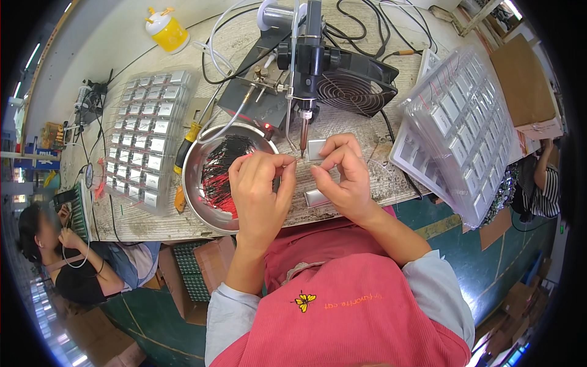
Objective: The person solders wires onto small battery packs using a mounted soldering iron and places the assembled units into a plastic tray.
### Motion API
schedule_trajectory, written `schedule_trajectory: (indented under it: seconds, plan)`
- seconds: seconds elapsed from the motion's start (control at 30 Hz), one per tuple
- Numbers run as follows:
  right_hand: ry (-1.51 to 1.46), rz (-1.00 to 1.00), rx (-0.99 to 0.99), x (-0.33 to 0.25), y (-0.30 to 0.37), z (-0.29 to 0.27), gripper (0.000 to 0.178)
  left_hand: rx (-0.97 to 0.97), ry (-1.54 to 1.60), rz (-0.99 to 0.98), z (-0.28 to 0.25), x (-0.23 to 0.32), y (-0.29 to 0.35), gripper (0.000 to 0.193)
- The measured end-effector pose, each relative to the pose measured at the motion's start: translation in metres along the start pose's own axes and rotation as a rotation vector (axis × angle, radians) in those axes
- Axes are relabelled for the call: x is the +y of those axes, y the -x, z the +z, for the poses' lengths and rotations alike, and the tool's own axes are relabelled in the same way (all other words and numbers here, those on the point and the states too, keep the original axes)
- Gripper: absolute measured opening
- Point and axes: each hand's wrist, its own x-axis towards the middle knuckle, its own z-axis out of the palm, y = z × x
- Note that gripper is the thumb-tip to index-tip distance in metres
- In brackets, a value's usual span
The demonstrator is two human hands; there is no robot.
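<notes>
Both of my hands meet below the tip of an upright soldering iron (pixel 304 131) at the middle of the bench. My left hand (pixel 263 186) pinches thumb against forefinger close to the tip; whatever is between them is too small to make out. My right hand (pixel 345 177) has its fingers curled in a pinch just right of the tip, its grip also unclear. A silver rectangular cell (pixel 316 148) lies by the right fingertips, and a second silver cell (pixel 316 197) rests below them. Beside my left hand, a metal bowl (pixel 194 202) holds red and black wires (pixel 223 171).
Clear trays of silver cells stand at left (pixel 147 134) and, stacked, at right (pixel 468 128). Behind the iron are a black fan (pixel 351 88) and a solder spool (pixel 275 15). A yellow-handled tool (pixel 186 147) lies by the bowl. A co-worker (pixel 92 257) sits far left; another person is far right.
</notes>
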Motion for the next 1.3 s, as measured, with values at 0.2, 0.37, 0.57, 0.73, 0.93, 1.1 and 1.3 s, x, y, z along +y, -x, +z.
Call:
schedule_trajectory:
  seconds: [0.2,0.37,0.57,0.73,0.93,1.1,1.3]
  plan:
    - [0.017,0.012,-0.004,-0.001,0.002,0.0,0.016,-0.007,-0.008,0.008,0.001,-0.002,0.002,0.01]
    - [0.002,0.01,-0.004,0.002,0.004,-0.001,0.016,-0.02,-0.009,0.002,0.001,0.0,0.003,0.01]
    - [-0.004,0.015,-0.005,0.004,0.005,0.0,0.015,-0.028,-0.011,-0.003,0.002,-0.001,0.004,0.011]
    - [-0.015,0.014,-0.046,0.005,0.006,-0.002,0.017,0.005,-0.012,0.02,0.003,-0.001,0.002,0.008]
    - [0.009,0.006,-0.014,0.004,0.007,-0.002,0.016,-0.005,-0.016,0.009,0.001,0.001,0.004,0.009]
    - [0.017,-0.009,-0.018,0.004,0.009,-0.003,0.017,-0.039,-0.019,-0.019,0.0,0.001,0.007,0.01]
    - [-0.025,0.013,-0.007,0.003,0.014,-0.004,0.017,-0.055,-0.018,-0.008,0.0,-0.002,0.012,0.01]
